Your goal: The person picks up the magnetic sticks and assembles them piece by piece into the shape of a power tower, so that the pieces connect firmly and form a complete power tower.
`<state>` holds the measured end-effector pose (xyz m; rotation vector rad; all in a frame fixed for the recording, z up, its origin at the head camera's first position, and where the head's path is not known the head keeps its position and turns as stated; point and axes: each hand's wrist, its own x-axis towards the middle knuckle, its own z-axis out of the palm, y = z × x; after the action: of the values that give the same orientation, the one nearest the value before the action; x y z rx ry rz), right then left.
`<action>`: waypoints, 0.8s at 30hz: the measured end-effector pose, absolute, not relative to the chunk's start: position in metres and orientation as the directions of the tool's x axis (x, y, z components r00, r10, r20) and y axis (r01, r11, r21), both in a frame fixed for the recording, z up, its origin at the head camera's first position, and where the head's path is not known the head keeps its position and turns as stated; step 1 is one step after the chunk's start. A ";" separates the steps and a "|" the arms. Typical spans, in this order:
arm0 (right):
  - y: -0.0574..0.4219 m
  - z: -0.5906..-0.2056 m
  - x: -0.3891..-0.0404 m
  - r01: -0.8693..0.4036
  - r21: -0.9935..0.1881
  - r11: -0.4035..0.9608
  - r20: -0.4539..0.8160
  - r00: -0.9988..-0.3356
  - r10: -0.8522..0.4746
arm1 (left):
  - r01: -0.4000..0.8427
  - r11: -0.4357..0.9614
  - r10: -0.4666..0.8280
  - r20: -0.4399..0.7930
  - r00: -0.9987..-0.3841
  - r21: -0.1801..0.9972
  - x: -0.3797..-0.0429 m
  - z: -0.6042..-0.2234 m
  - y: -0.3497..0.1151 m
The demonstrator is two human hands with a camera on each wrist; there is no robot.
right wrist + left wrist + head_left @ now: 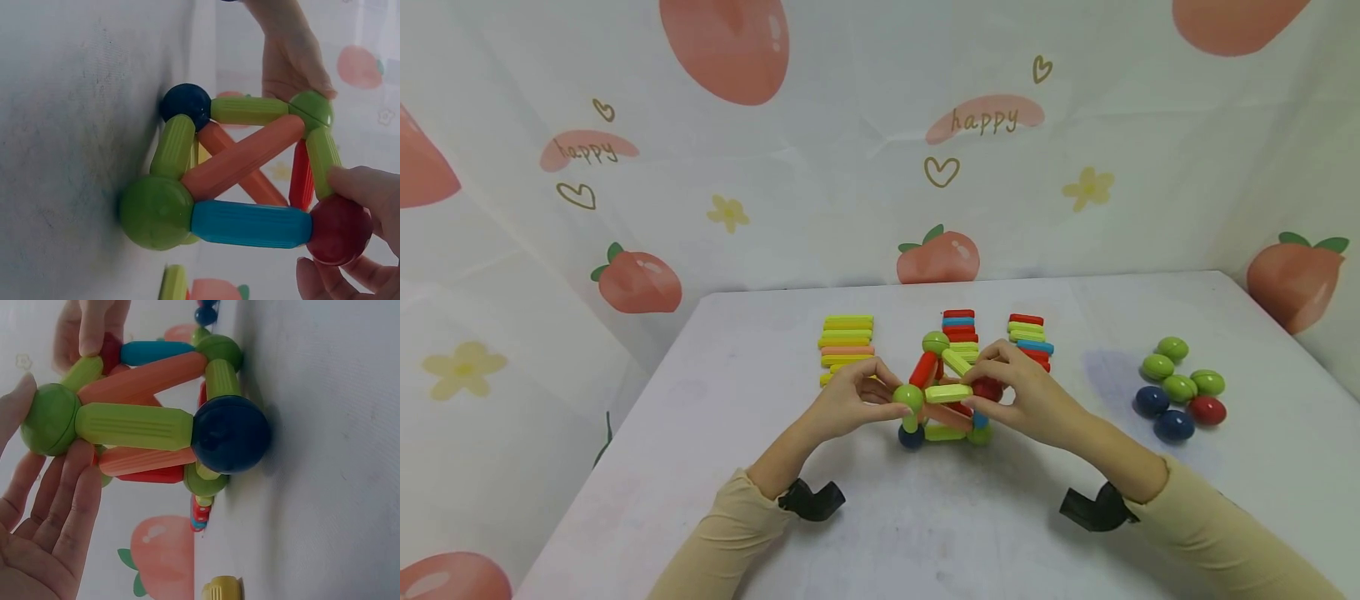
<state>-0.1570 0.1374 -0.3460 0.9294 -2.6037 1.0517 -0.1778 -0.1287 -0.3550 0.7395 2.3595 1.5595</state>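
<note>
Pinching two balls (908,397) (340,230): two hands (852,402) (1033,395)

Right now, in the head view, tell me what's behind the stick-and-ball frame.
Behind the frame, a row of red, blue and yellow-green sticks shows. The frame covers its near end; the full count cannot be seen.

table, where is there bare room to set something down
Bare: the table left of the left rods, the near strip between the sleeves, and a narrower gap between the right rods and balls. Crowded: the middle, where the left hand and right hand hold the frame, with middle rods close behind.
</note>
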 end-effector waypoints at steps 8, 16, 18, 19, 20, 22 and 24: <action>0.136 -0.346 -0.157 -0.618 -0.564 0.548 0.395 -0.785 -0.478 | 0.281 0.309 0.519 0.086 -0.850 0.909 -0.178 -0.355 -0.127; 0.154 -0.345 -0.171 -0.592 -0.628 0.505 0.404 -0.803 -0.439 | 0.298 0.313 0.531 0.094 -0.842 0.902 -0.178 -0.354 -0.130; 0.165 -0.344 -0.179 -0.566 -0.624 0.538 0.399 -0.823 -0.404 | 0.303 0.310 0.534 0.099 -0.840 0.901 -0.178 -0.353 -0.132; 0.171 -0.343 -0.183 -0.545 -0.620 0.564 0.382 -0.838 -0.389 | 0.306 0.309 0.534 0.102 -0.839 0.900 -0.179 -0.353 -0.133; 0.177 -0.344 -0.187 -0.519 -0.615 0.594 0.356 -0.854 -0.378 | 0.305 0.307 0.533 0.103 -0.840 0.901 -0.179 -0.353 -0.134; 0.188 -0.346 -0.194 -0.455 -0.607 0.652 0.279 -0.890 -0.362 | 0.302 0.307 0.528 0.102 -0.843 0.903 -0.179 -0.353 -0.137; 0.198 -0.350 -0.201 -0.385 -0.593 0.707 0.177 -0.919 -0.352 | 0.293 0.307 0.521 0.098 -0.848 0.906 -0.180 -0.353 -0.139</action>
<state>-0.2008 0.1980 -0.3497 0.6162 -2.8560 1.0095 -0.1797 -0.1392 -0.3532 0.7471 2.3586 1.5634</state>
